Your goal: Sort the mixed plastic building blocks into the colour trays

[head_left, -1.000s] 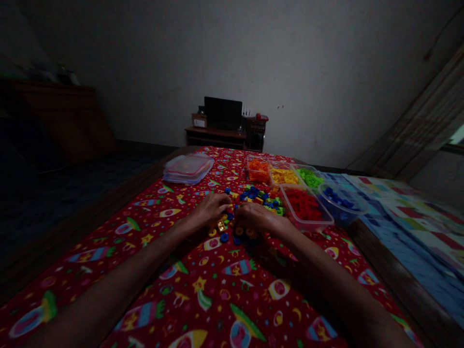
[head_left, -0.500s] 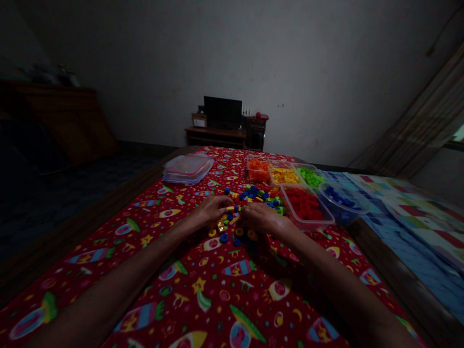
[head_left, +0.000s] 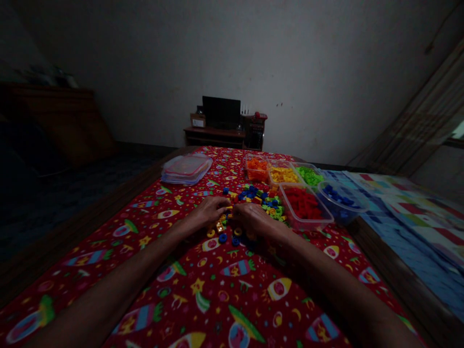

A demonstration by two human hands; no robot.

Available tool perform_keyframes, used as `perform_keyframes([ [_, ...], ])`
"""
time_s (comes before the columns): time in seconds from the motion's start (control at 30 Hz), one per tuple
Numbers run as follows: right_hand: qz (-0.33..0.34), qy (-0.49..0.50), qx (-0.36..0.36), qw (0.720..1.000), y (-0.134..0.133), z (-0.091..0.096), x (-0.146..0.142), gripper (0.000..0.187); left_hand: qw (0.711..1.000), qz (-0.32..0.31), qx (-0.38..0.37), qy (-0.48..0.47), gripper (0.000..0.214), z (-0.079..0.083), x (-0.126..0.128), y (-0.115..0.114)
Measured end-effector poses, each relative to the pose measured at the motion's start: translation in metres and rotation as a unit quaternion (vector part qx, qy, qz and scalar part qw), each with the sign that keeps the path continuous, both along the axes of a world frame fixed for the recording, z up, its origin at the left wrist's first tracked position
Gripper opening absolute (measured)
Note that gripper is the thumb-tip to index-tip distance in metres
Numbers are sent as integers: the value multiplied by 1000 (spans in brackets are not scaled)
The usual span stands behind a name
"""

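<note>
My left hand [head_left: 211,210] is closed in a pinch on a small yellow toy brick [head_left: 229,208] that pokes out past its fingertips. Right beside it, almost meeting those fingertips, is my right hand [head_left: 253,217]; its fingers are curled under, so whatever they grip is hidden. Around and behind both hands lies a loose pile of blue, green and yellow toy bricks [head_left: 273,209]. Just in front of the hands are a blue wheel [head_left: 222,238], a yellow wheel [head_left: 210,233] and a yellow brick [head_left: 219,226].
To the right stand clear tubs of sorted bricks: a red tub [head_left: 313,224], a blue bowl [head_left: 348,215], and orange, yellow and green ones behind. Stacked lids [head_left: 186,169] lie at the back left. A patterned red cloth [head_left: 174,299] covers the table.
My right hand has shifted slightly left, closer to my left hand. The blue piece that showed at the end of the yellow brick is now covered by my right fingers.
</note>
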State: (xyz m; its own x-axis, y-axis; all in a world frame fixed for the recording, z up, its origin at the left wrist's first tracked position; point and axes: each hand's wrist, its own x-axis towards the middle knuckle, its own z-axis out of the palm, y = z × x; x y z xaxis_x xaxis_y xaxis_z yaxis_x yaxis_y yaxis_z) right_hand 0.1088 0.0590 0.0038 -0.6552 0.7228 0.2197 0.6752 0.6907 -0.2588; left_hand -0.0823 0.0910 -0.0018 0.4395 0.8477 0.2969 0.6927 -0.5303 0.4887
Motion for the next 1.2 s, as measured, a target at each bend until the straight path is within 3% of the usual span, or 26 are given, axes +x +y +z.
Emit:
perform_keyframes([
  [0.13, -14, 129, -80, 988, 6, 8, 2, 25, 999, 6, -21, -41, 24, -2, -2, 2],
  [0.23, -27, 198, -141, 970, 9, 10, 2, 37, 986, 3, -84, -146, 30, -3, -2, 6],
  [0.33, -58, 219, -149, 963, 10, 12, 2, 45, 954, -15, -185, -235, 43, 1, -1, 5],
  [0.43, -60, 209, -123, 968, 11, 14, 3, 42, 935, -20, -236, -264, 43, 7, 2, 0],
  [0.63, -40, 186, -86, 978, 9, 14, 5, 23, 923, -19, -250, -291, 40, 4, 6, -1],
  [0.93, -61, 161, -69, 983, 7, 19, 4, 19, 942, -32, -217, -253, 46, -2, 7, -2],
  [1.2, -55, 296, -170, 938, 17, 10, 5, 20, 930, -32, -231, -283, 47, 7, 11, -7],
])
